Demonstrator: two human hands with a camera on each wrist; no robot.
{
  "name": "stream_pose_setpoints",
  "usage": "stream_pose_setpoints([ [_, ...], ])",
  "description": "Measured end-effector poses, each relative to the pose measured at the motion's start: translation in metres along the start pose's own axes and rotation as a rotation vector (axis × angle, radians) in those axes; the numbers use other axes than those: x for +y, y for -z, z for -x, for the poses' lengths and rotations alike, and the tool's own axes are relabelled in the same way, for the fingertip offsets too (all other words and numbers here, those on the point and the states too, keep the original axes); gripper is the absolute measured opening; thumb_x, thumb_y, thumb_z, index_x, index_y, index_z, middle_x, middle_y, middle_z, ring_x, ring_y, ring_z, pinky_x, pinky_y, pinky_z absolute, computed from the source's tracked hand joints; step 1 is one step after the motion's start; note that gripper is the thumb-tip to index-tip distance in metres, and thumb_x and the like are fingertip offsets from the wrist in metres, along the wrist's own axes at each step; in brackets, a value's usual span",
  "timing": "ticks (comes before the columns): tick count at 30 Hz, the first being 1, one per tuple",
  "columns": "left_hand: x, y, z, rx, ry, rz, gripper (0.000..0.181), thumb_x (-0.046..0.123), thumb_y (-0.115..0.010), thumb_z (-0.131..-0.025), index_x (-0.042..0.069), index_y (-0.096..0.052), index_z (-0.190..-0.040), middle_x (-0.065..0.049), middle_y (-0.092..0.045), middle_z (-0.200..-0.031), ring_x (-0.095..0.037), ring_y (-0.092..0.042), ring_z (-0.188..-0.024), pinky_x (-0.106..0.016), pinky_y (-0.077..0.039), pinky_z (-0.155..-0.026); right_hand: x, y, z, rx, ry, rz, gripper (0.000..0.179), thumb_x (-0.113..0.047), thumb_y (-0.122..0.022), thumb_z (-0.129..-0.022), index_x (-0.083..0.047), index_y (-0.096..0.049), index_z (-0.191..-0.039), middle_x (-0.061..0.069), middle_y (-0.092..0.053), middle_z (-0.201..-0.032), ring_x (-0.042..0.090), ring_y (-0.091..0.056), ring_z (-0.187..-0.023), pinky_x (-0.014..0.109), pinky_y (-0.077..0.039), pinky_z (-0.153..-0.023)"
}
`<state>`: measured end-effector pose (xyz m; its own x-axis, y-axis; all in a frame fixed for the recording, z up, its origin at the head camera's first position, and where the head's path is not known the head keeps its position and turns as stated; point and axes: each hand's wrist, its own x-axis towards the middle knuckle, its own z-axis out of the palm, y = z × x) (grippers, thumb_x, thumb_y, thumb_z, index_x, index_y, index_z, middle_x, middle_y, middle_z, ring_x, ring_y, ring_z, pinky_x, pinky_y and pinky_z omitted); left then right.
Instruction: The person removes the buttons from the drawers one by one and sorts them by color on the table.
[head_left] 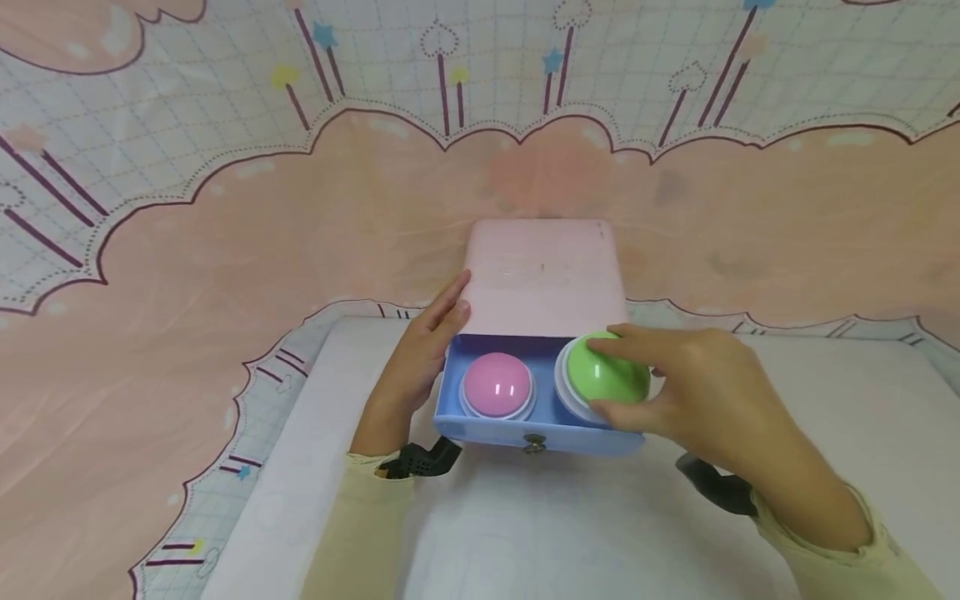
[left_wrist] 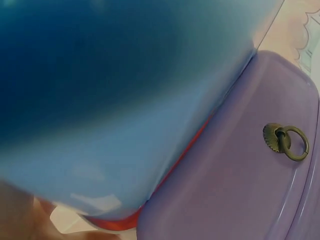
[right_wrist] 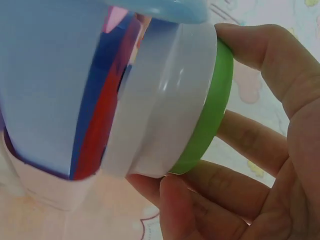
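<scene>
My right hand (head_left: 708, 387) holds a round white jar with a green lid (head_left: 611, 375), thumb and fingers spread around its edge. The jar is tilted, overlapping the right end of a blue drawer (head_left: 480, 429). In the right wrist view, the white jar body (right_wrist: 165, 100) is beside the drawer wall. At the drawer's left side sits a similar jar with a pink lid (head_left: 497, 385). That drawer stands pulled out from a small cabinet with a pink top (head_left: 543, 283). My left hand (head_left: 416, 358) rests against the cabinet's left side, fingers extended.
Below the blue drawer, a purple drawer front (left_wrist: 220, 160) carries a brass ring pull (left_wrist: 292, 142). The cabinet stands on a white table (head_left: 510, 533). Behind it hangs a patterned peach cloth (head_left: 390, 225).
</scene>
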<state>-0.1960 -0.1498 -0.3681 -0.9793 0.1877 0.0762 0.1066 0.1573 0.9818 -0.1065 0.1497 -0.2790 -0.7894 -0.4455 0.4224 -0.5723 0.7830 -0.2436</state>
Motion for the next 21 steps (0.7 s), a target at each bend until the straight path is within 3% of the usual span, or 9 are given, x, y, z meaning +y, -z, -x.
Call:
stream_pose_setpoints([
  [5,0.001,0.0,0.0,0.002,0.001,-0.004,0.053,0.044,-0.051,-0.105,0.044,-0.037,-0.156,0.009,-0.021,-0.171,-0.02,-0.023,-0.157,-0.055,-0.022,-0.125,0.003,0.005,0.006,0.048,0.024,-0.026,0.056,-0.037,-0.096,-0.065,-0.019,-0.079,-0.116,0.011,-0.078,-0.111,0.011,-0.061,-0.065,0.019,-0.033,-0.047],
  [7,0.001,-0.001,0.0,0.003,0.001,-0.005,0.053,0.044,-0.051,-0.105,0.044,-0.037,-0.156,0.011,-0.021,-0.17,-0.021,-0.024,-0.157,-0.056,-0.023,-0.125,0.006,0.007,0.009,0.056,0.026,-0.031,0.057,-0.035,-0.096,-0.066,-0.018,-0.079,-0.117,0.013,-0.078,-0.112,0.018,-0.069,-0.072,0.022,-0.043,-0.051],
  [10,0.0,-0.001,0.0,0.006,0.0,-0.006,0.053,0.045,-0.051,-0.105,0.044,-0.037,-0.156,0.012,-0.021,-0.17,-0.022,-0.024,-0.157,-0.056,-0.022,-0.125,0.012,0.007,0.013,0.076,0.044,-0.038,0.058,-0.033,-0.095,-0.065,-0.016,-0.078,-0.118,0.013,-0.077,-0.112,0.03,-0.076,-0.09,0.035,-0.06,-0.064],
  [14,0.0,-0.001,-0.001,0.008,-0.006,-0.002,0.052,0.044,-0.052,-0.105,0.044,-0.038,-0.156,0.008,-0.02,-0.171,-0.022,-0.023,-0.157,-0.056,-0.022,-0.125,0.018,0.007,0.019,0.103,0.052,-0.035,0.06,-0.032,-0.094,-0.064,-0.016,-0.078,-0.12,0.012,-0.077,-0.113,0.034,-0.076,-0.096,0.05,-0.062,-0.075],
  [19,0.0,-0.001,-0.001,0.017,0.0,-0.001,0.052,0.044,-0.052,-0.105,0.044,-0.038,-0.155,0.008,-0.021,-0.171,-0.023,-0.025,-0.157,-0.058,-0.021,-0.125,0.028,0.005,0.026,0.132,0.058,-0.023,0.061,-0.03,-0.093,-0.063,-0.019,-0.077,-0.121,0.011,-0.077,-0.116,0.034,-0.075,-0.099,0.051,-0.062,-0.074],
  [21,0.001,-0.002,0.0,0.018,0.005,0.0,0.052,0.044,-0.052,-0.105,0.044,-0.039,-0.155,0.01,-0.022,-0.17,-0.023,-0.025,-0.157,-0.058,-0.021,-0.125,0.032,0.005,0.029,0.139,0.061,-0.023,0.061,-0.029,-0.092,-0.063,-0.02,-0.077,-0.121,0.009,-0.076,-0.118,0.034,-0.075,-0.1,0.04,-0.063,-0.073],
])
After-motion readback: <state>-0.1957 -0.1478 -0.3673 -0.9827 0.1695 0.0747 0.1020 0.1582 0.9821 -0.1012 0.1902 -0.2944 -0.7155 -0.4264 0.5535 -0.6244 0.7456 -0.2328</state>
